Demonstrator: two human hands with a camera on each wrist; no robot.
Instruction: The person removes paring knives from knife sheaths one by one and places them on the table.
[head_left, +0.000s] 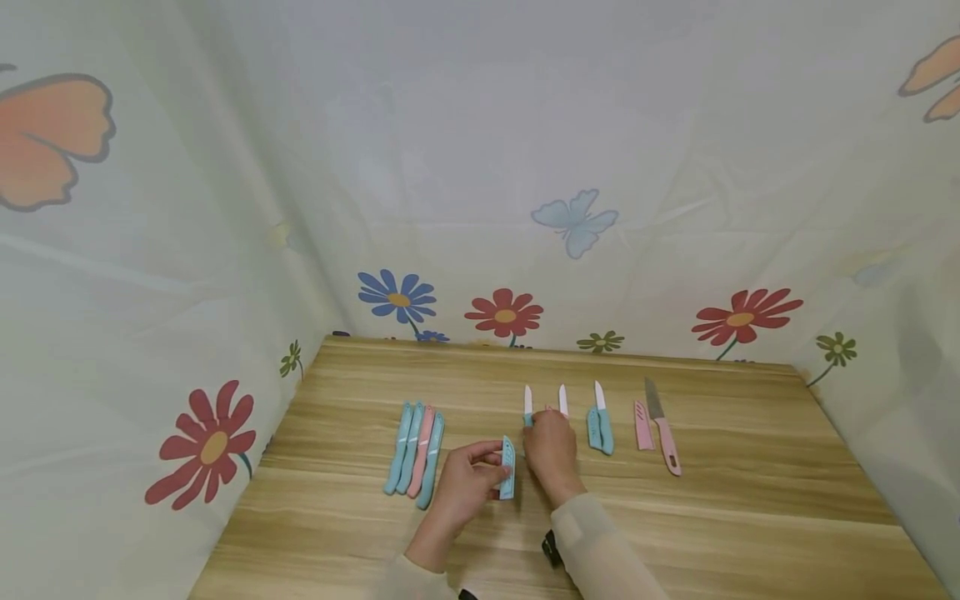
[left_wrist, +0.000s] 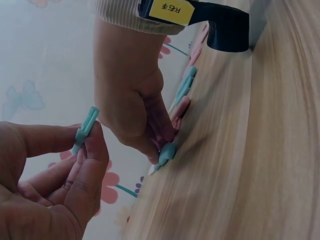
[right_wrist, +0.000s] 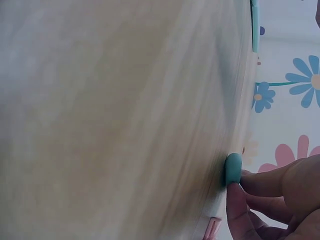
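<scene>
the left hand (head_left: 463, 487) is pinching a teal sheath (left_wrist: 86, 130) between thumb and fingers, closed down to its thickness; the left wrist view is showing it edge-on with a groove, while the head view is showing its patterned broad face. the right hand (head_left: 553, 450) is covering most of a teal-handled knife (right_wrist: 233, 169) from the head view, but the right wrist view is revealing the handle's rounded end, nipped between its fingers with hardly any gap to spare. the sheath is hanging just left of that grip, above the tabletop (head_left: 750, 500), and the knife's white blade (head_left: 528, 398) is pointing away beyond the right fingertips. the left hand is curling its other fingers behind the sheath; the right hand is turning its back upward and reaching its fingers down. just past the right hand a second white blade (head_left: 563, 400) is showing. right of that grip, another teal knife (head_left: 605, 432) is lying beside its cover (head_left: 594, 428), and farther right a pink cover (head_left: 643, 425) and a pink-handled knife (head_left: 663, 433) are lying. left of the left hand, four closed knives (head_left: 423, 450) are lying in a row. beyond everything, a flowered curtain (head_left: 465, 167) is hanging.
</scene>
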